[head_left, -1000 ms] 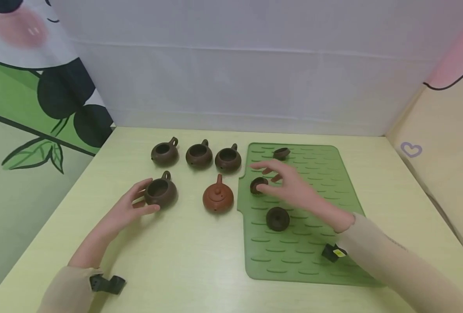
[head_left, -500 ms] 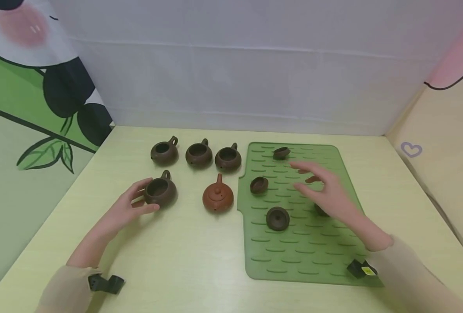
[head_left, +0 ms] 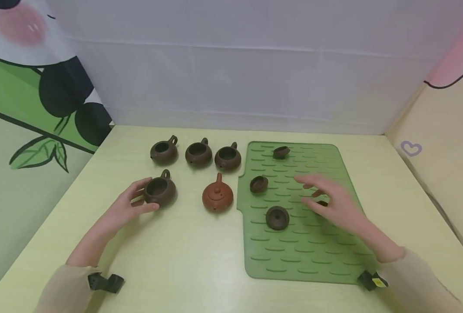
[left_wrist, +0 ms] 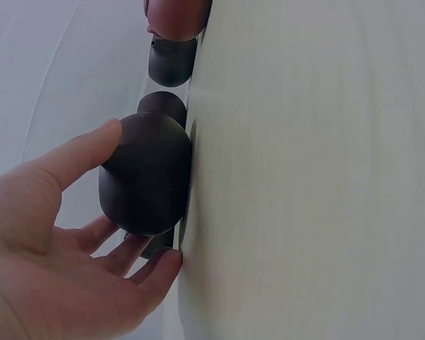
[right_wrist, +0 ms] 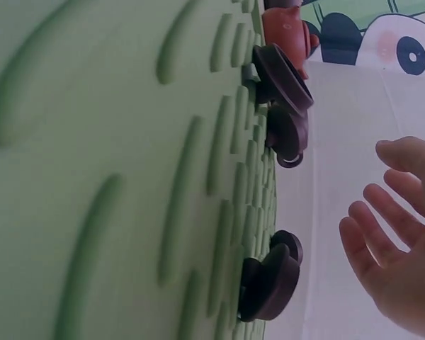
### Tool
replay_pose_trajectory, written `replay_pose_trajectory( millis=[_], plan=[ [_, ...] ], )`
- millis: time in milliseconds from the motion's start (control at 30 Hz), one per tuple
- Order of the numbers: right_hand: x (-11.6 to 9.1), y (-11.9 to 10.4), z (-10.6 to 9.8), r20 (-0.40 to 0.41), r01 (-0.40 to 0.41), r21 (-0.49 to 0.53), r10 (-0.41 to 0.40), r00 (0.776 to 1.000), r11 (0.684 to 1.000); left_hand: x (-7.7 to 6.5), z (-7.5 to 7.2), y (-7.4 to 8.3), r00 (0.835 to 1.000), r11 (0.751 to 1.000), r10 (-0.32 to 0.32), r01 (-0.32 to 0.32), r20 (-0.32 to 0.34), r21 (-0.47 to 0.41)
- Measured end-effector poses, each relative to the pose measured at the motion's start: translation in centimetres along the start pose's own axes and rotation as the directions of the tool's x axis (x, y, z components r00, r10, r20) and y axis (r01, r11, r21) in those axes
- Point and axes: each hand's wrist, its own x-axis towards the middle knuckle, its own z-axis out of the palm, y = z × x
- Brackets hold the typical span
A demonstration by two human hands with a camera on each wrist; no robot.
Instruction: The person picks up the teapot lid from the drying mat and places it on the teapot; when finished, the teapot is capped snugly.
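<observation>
My left hand (head_left: 131, 205) curves round the side of a dark brown lidless teapot (head_left: 165, 191) standing on the table. In the left wrist view, the thumb lies against one side of this teapot (left_wrist: 149, 177) and the fingers are on the other. My right hand (head_left: 338, 204) hovers over the green mat, fingers spread and holding nothing. Below it, a dark teapot lid (head_left: 322, 203) is partly hidden by the hand. Other dark lids lie on the mat: a tilted one (head_left: 259, 184), one upside down (head_left: 277, 218), and one at the back (head_left: 281, 152).
Three dark lidless teapots stand in a back row: left (head_left: 164, 152), middle (head_left: 198, 154), right (head_left: 228, 158). A reddish teapot (head_left: 217, 197) with its lid on stands beside the green ridged mat (head_left: 286, 265). A pale cloth wall (head_left: 231, 87) rises behind the table.
My right hand has moved right, away from the tilted lid at the mat's left side, and is now above the right-hand lid. My left hand stays at its teapot.
</observation>
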Motion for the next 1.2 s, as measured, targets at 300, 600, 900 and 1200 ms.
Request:
replay_pose_trajectory(
  millis=[300,600,900,1200],
  plan=[
    [-0.4,0.3,2.1,0.264,-0.041,0.001,0.039,0.964,0.999,1.0,0.1,-1.3,1.0,1.0,0.013,-0.013,0.004,-0.001],
    [-0.3,0.4,2.9,0.392,-0.119,0.107,0.068,0.918,0.987,0.8,0.0,-1.0,1.0,1.0,0.018,-0.018,0.008,-0.004],
    [0.1,0.2,2.9,0.397,-0.147,0.13,0.085,0.914,0.98,0.8,0.0,-0.9,1.0,1.0,0.003,-0.003,0.01,0.003],
    [0.4,-0.7,2.6,0.419,-0.1,0.219,-0.001,0.908,0.971,0.6,-0.1,-0.9,1.0,1.0,-0.005,0.005,0.008,0.005]
  ],
)
